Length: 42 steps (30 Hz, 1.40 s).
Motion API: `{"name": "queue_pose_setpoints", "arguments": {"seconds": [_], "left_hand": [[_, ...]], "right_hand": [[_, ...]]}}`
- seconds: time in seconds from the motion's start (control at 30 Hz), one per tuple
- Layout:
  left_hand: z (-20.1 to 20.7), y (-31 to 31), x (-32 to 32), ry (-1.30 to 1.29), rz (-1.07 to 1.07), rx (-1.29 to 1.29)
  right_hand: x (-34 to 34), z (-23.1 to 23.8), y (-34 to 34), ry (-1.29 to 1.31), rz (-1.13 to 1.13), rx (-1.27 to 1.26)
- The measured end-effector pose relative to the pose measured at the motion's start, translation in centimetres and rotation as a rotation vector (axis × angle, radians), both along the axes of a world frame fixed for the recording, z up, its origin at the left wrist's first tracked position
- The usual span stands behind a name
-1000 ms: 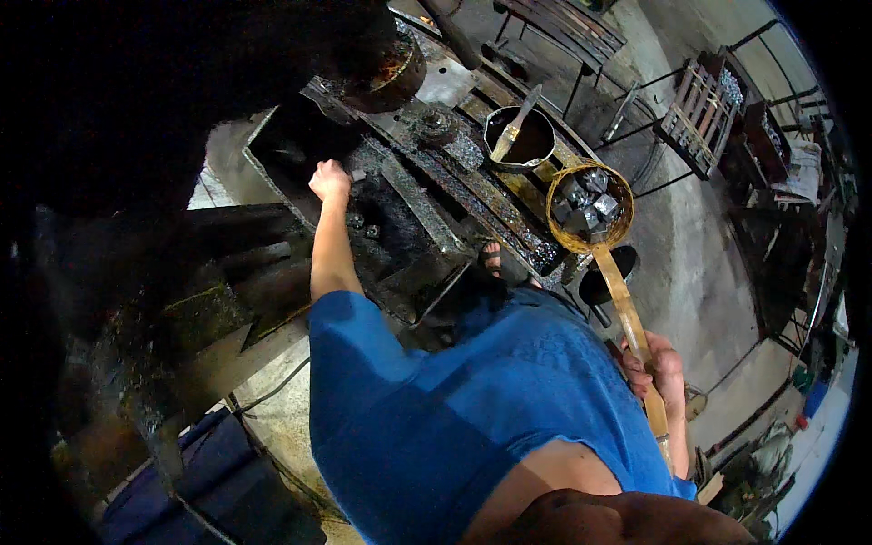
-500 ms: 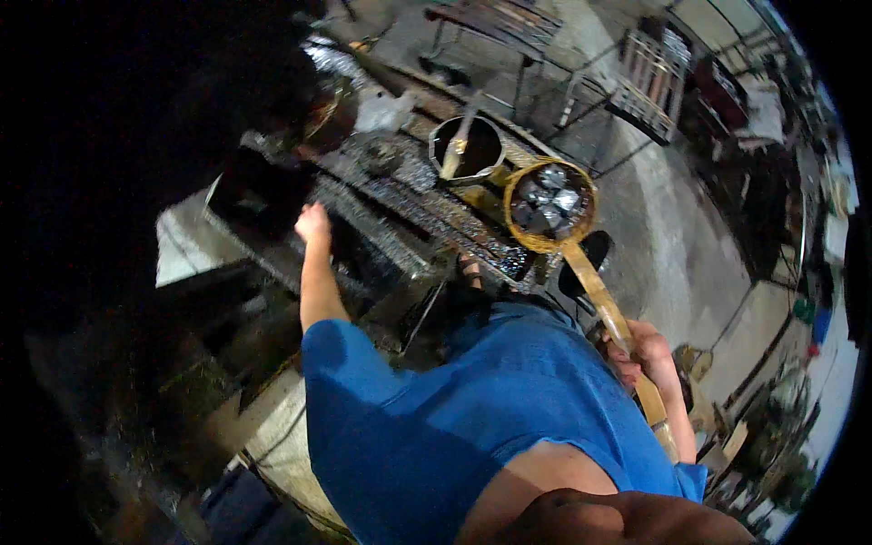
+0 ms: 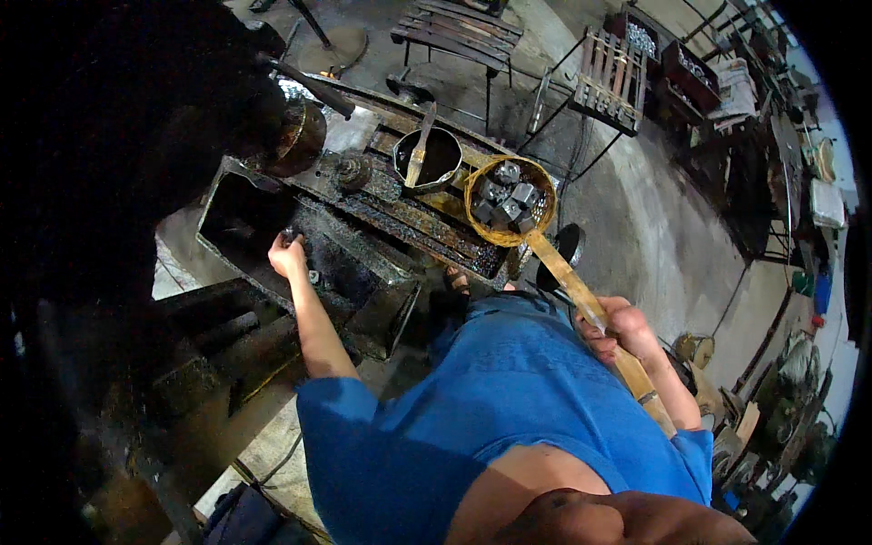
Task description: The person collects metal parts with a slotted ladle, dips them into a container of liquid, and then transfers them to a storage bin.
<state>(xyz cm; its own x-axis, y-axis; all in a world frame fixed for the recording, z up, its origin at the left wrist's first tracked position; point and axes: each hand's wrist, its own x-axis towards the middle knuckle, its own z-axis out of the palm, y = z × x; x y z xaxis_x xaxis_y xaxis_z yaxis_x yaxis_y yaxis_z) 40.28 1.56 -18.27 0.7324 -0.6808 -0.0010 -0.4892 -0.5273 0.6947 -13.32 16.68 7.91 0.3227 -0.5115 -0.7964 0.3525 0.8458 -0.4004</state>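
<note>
My right hand (image 3: 625, 329) is wrapped round the flat wooden handle (image 3: 565, 275) of a round yellowish strainer basket (image 3: 471, 207). Several grey, faceted metal blocks (image 3: 522, 193) lie in that basket. Over at the left, my left hand (image 3: 287, 259) reaches into a dark metal trough (image 3: 350, 238), fingers closed on a small dark metal block (image 3: 292, 235). A second small block (image 3: 314, 276) lies in the trough beside my wrist. Just beyond the basket is a round pot (image 3: 442, 168) of dark liquid, with a wide brush (image 3: 418, 162) leaning in it.
A dark, wet-looking bench (image 3: 391, 213) runs between the trough and the pot. A rusty can (image 3: 302, 136) stands behind the trough. Farther off are a slatted bench (image 3: 463, 32), a slatted stool (image 3: 610, 77) and crates (image 3: 690, 73) of small metal parts.
The view has shifted, and the basket and pot now appear farther left. A small dark block now shows at my left fingertips. My right hand keeps its grip on the handle.
</note>
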Motion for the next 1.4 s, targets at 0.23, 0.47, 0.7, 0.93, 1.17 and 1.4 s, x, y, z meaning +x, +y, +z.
{"name": "queue_pose_setpoints", "arguments": {"seconds": [0.23,0.47,0.7,0.93,1.17,1.4], "left_hand": [[12.6,4.8,-14.7,0.55,-0.423,-0.52],[17.8,1.4,-30.2,-0.209,-1.084,-0.474],[17.8,1.9,-31.2,-0.329,-1.159,-0.485],[13.0,1.9,-12.0,-0.234,-0.501,-0.213],[1.4,1.6,-0.8,-0.55,-0.762,0.985],[-1.3,0.2,0.1,-0.623,-0.814,1.165]], "right_hand": [[-0.6,-0.4,-0.1,-0.03,0.029,-0.03],[-0.3,-0.1,0.0,-0.007,0.057,-0.085],[-0.2,-0.8,0.2,0.009,0.096,-0.112],[0.1,-0.2,0.1,0.002,0.036,-0.11],[0.0,-0.1,0.2,-0.04,-0.01,-0.071],[0.5,-0.1,0.2,-0.041,-0.046,-0.024]]}}
